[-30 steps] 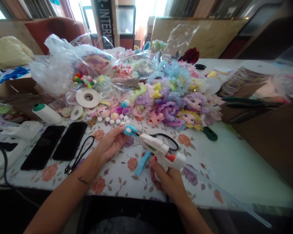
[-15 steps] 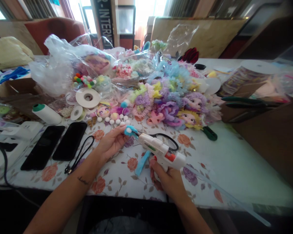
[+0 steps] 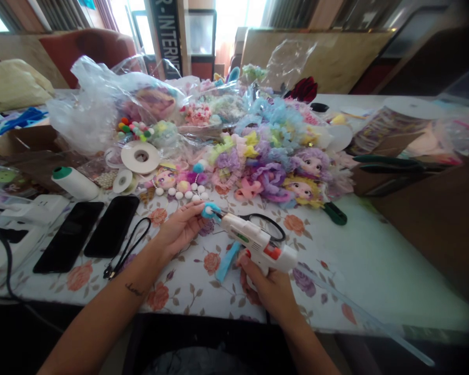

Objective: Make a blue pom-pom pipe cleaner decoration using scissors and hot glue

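My right hand (image 3: 266,284) grips a white hot glue gun (image 3: 258,242) by its handle, a long clear glue stick (image 3: 359,312) trailing out behind it. The gun's nozzle touches a small blue fuzzy pom-pom piece (image 3: 210,210) that my left hand (image 3: 177,229) pinches between its fingertips, just above the floral tablecloth (image 3: 187,284). A blue ribbon strip (image 3: 227,260) lies on the cloth under the gun. Black-handled scissors (image 3: 268,225) rest just behind the gun.
A heap of pastel ruffled doll heads (image 3: 273,156) and plastic bags (image 3: 97,104) fills the table's middle. Two black phones (image 3: 89,232), a black lanyard (image 3: 128,247), a white thread spool (image 3: 75,182) and ribbon rolls (image 3: 140,156) lie left. Green-handled tools (image 3: 391,166) sit right.
My left hand has turned the blue piece slightly against the glue gun's nozzle. Both hands otherwise stay in place.
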Motion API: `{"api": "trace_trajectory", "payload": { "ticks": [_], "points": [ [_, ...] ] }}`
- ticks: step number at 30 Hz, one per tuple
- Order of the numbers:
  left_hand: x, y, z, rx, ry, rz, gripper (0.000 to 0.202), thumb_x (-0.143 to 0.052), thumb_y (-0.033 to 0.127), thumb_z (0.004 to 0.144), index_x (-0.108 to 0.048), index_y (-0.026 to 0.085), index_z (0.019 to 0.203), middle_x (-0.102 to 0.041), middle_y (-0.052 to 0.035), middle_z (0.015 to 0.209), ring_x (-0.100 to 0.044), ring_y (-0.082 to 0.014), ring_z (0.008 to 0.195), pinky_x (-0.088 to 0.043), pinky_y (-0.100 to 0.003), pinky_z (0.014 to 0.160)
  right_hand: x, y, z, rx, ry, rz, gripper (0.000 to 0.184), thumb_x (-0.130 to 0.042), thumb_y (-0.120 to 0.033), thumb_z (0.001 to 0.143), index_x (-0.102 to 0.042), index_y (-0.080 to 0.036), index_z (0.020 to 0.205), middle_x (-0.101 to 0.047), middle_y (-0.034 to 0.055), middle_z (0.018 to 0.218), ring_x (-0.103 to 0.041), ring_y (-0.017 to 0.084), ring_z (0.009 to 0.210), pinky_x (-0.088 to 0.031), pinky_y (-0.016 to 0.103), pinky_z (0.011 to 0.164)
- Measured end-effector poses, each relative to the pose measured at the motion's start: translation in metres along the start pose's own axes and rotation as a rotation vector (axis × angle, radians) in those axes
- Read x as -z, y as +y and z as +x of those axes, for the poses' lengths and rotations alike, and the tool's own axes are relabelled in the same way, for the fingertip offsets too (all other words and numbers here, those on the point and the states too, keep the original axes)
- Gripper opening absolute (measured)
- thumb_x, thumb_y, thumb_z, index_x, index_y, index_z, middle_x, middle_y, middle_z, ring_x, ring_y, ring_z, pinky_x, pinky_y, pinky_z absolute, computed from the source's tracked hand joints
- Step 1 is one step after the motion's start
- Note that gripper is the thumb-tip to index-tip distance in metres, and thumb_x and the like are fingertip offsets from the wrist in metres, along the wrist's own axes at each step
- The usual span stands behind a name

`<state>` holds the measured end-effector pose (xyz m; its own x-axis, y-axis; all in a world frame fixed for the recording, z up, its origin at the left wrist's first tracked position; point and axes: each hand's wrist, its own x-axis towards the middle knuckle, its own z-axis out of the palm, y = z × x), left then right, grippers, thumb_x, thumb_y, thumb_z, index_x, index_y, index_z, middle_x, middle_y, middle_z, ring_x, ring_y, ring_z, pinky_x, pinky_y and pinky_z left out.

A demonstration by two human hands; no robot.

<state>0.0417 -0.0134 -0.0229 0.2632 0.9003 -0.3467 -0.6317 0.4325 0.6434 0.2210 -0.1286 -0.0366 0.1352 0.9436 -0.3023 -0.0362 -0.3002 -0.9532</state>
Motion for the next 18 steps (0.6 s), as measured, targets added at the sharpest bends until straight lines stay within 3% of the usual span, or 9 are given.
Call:
{"api": "trace_trajectory", "payload": {
  "ticks": [7,10,13,16,18],
  "points": [
    [0.003,-0.003,0.002,-0.160,-0.019,0.252,0.012,-0.077,0.012,0.073,-0.074,0.011,0.085,-0.074,-0.0049,0.083,-0.067,-0.0097,0.076,-0.052,-0.017,0.075,0.001,0.000,-0.003,0.059,-0.038,0.079,0.044,-0.067,-0.056,0.077,-0.069,-0.018,0.099,-0.054,-0.0047,0.051,-0.045,0.010,0.034,-0.033,0.020,0.031],
    [0.003,-0.002,-0.001,-0.228,0.025,0.351,0.017,-0.081,0.017,0.071,-0.075,0.012,0.086,-0.074,-0.0043,0.084,-0.067,-0.0096,0.077,-0.050,-0.016,0.074,0.012,-0.004,-0.002,0.116,0.059,0.101,0.044,-0.069,-0.054,0.075,-0.071,-0.017,0.099,-0.060,-0.0015,0.055,-0.053,0.013,0.041,-0.039,0.022,0.036],
    [0.002,0.000,-0.003,-0.219,0.019,0.325,0.021,-0.083,0.019,0.069,-0.075,0.014,0.087,-0.074,-0.0034,0.085,-0.067,-0.0099,0.079,-0.051,-0.017,0.076,0.045,-0.011,0.004,0.211,0.273,0.072,0.039,-0.070,-0.050,0.075,-0.073,-0.016,0.094,-0.064,0.0004,0.056,-0.055,0.014,0.045,-0.040,0.023,0.041],
    [0.001,0.001,-0.003,-0.190,0.008,0.274,0.021,-0.083,0.017,0.068,-0.075,0.013,0.087,-0.074,-0.0031,0.084,-0.067,-0.0098,0.079,-0.053,-0.017,0.076,0.102,-0.015,0.013,0.235,0.546,-0.062,0.037,-0.071,-0.049,0.073,-0.074,-0.013,0.081,-0.058,-0.0003,0.047,-0.048,0.013,0.041,-0.037,0.024,0.041],
    [0.001,0.002,-0.003,-0.163,0.012,0.244,0.019,-0.082,0.015,0.068,-0.075,0.013,0.086,-0.074,-0.0032,0.083,-0.067,-0.0099,0.077,-0.054,-0.017,0.075,0.147,-0.015,0.020,0.253,0.765,-0.202,0.037,-0.071,-0.050,0.071,-0.073,-0.013,0.078,-0.060,0.0015,0.049,-0.051,0.015,0.044,-0.041,0.026,0.044]
  ]
}}
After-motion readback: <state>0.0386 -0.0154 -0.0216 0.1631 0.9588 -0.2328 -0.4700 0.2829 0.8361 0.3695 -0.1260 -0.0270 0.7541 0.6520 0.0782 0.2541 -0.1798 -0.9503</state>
